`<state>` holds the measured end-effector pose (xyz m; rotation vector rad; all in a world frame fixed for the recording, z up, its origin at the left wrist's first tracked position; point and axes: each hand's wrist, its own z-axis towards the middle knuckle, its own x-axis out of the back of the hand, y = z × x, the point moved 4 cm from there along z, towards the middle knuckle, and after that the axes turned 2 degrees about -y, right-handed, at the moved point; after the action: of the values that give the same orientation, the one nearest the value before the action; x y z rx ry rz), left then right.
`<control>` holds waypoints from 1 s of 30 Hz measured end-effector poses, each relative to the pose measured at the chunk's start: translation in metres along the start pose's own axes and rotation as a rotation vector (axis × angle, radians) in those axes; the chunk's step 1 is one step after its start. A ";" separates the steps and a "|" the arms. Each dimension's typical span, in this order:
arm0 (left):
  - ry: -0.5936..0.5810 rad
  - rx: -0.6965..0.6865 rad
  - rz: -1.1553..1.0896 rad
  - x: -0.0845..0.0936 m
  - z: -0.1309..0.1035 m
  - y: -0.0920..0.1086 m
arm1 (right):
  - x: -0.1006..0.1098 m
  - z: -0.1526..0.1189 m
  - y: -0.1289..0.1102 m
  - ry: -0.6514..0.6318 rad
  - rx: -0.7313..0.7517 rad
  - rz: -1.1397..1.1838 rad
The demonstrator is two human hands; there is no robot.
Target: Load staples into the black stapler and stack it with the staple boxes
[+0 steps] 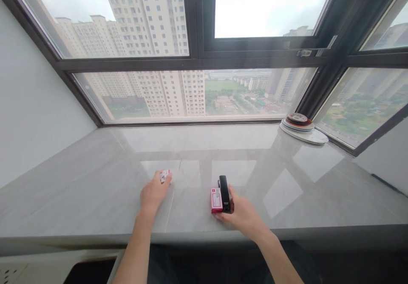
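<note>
My left hand (155, 192) is closed around a small white and red box (165, 175) at the left of the grey sill. Right of centre, a black stapler (225, 194) lies beside a pink and white box (216, 200), the two side by side. My right hand (240, 209) grips the stapler from its right side, with the thumb near the front end of the pink box. Some of its fingers are hidden behind the stapler.
A stack of round plates or lids (302, 129) sits at the back right, by the window frame (197, 63). The glossy stone sill (95, 182) ends at a front edge near me. A dark thin object (387, 184) lies at the far right.
</note>
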<state>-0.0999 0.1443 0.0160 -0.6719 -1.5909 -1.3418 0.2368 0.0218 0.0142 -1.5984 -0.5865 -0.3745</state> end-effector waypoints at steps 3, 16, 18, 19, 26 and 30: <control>-0.115 -0.193 0.043 -0.025 -0.011 0.035 | 0.003 0.008 -0.012 -0.062 0.059 -0.010; -0.275 -0.478 -0.034 -0.066 -0.072 0.120 | -0.006 0.026 -0.032 -0.044 0.122 0.027; -0.258 -0.446 -0.033 -0.068 -0.075 0.120 | -0.006 0.027 -0.032 -0.045 0.124 0.030; -0.249 -0.425 -0.031 -0.069 -0.076 0.119 | -0.005 0.027 -0.031 -0.048 0.127 0.028; -0.231 -0.317 -0.025 -0.083 -0.079 0.131 | 0.005 0.032 -0.018 -0.119 0.192 0.009; -0.272 -0.310 -0.064 -0.105 -0.086 0.171 | 0.039 0.035 0.007 -0.127 0.167 0.042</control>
<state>0.1163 0.1213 -0.0013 -1.0353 -1.6411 -1.6176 0.2690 0.0615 0.0259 -1.4786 -0.6624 -0.1880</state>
